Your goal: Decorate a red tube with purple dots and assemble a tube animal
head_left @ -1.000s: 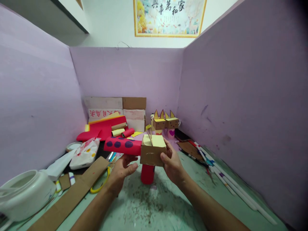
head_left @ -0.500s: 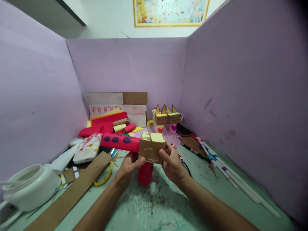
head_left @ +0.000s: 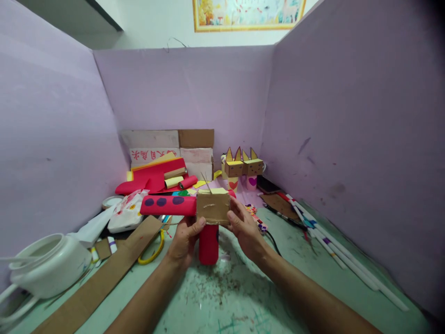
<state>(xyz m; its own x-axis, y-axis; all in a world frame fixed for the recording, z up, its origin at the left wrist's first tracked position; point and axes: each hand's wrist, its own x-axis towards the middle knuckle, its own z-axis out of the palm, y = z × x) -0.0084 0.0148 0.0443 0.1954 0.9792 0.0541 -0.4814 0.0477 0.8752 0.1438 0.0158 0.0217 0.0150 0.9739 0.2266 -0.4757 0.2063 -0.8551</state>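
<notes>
Between my hands is a small cardboard box point(head_left: 212, 208) with pale yellow paper on its top and thin sticks rising behind it. My left hand point(head_left: 184, 236) grips its lower left corner, thumb on the front. My right hand point(head_left: 245, 227) holds the right side, fingers curled behind the edge. A red paper tube with purple dots point(head_left: 168, 205) points left from the box. Below it a second red tube point(head_left: 208, 246) stands upright; whether it is joined to the box I cannot tell. A bit of red shows behind the box's upper right corner.
Left lie a cardboard strip point(head_left: 100, 273), yellow-handled scissors point(head_left: 152, 255), a tissue pack point(head_left: 127, 215) and a white pot point(head_left: 48, 266). Behind are red paper point(head_left: 158, 178) and two cardboard-headed figures point(head_left: 253, 167). Long white sticks point(head_left: 347, 255) lie right, beside purple walls point(head_left: 184, 93).
The box has shifted a little left and tilted, so its front faces me more and less of the yellow top shows. Both hands keep their hold. The view has shifted slightly.
</notes>
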